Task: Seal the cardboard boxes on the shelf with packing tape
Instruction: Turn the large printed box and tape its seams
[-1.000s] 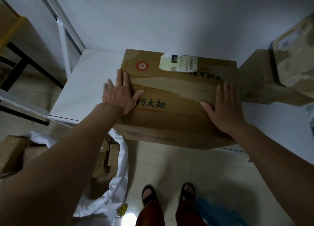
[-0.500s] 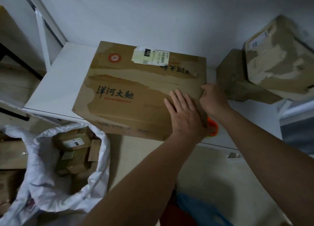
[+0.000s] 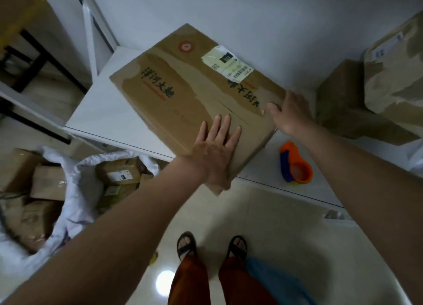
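1. White shelf (image 3: 103, 112) runs below a pale wall, and the cardboard box (image 3: 183, 103) lies skewed on it, long axis from 10 o'clock to 4 o'clock, near corner hanging over the front edge.
2. Left hand (image 3: 215, 153) presses flat on the near end, fingers spread.
3. Right hand (image 3: 290, 114) rests open-fingered on the 3 o'clock edge.
4. Orange tape dispenser (image 3: 295, 165) sits at the box's 4 o'clock.
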Motion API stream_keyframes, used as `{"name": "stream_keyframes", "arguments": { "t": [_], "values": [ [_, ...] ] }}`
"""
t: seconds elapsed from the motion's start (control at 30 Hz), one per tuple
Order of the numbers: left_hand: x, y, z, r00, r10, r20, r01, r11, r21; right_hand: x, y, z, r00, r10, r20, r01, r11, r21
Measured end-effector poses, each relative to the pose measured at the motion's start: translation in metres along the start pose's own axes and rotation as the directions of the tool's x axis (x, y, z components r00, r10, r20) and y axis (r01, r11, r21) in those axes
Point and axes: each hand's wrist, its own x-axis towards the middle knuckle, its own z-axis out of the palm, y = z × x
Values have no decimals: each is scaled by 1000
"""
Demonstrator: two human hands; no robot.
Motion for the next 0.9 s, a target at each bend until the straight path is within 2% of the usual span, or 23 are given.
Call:
{"name": "stream_keyframes", "arguments": {
  "t": [0.13, 0.23, 0.37, 0.43, 0.6, 0.7, 0.8, 0.9],
  "values": [
    [-11, -35, 7, 999, 46, 29, -47, 999, 17, -7, -4, 13, 992, 122, 13, -123, 982, 145],
    [-13, -56, 11, 999, 33, 31, -35, 998, 51, -23, -12, 21, 986, 164, -15, -160, 976, 147],
    [-23, -95, 12, 993, 86, -81, -54, 941, 335, -48, -29, 38, 986, 161, -51, -154, 981, 122],
    [-29, -109, 9, 991, 75, -112, -26, 924, 381, -61, -39, 49, 986, 158, -60, -150, 982, 113],
    [-27, -104, 11, 979, -92, -179, 142, 947, 287, -73, -48, 62, 980, 184, -73, -175, 978, 116],
    [-21, -73, 16, 953, -199, -229, 236, 961, 144, -72, -45, 61, 985, 166, -55, -157, 978, 138],
    [-16, -36, 23, 945, -97, -311, 126, 989, 76, -71, -41, 59, 992, 120, -48, -110, 980, 166],
    [-13, -13, 22, 925, -20, -379, 21, 1000, -1, -74, -24, 58, 998, 27, -59, -11, 963, 268]
  ]
}}
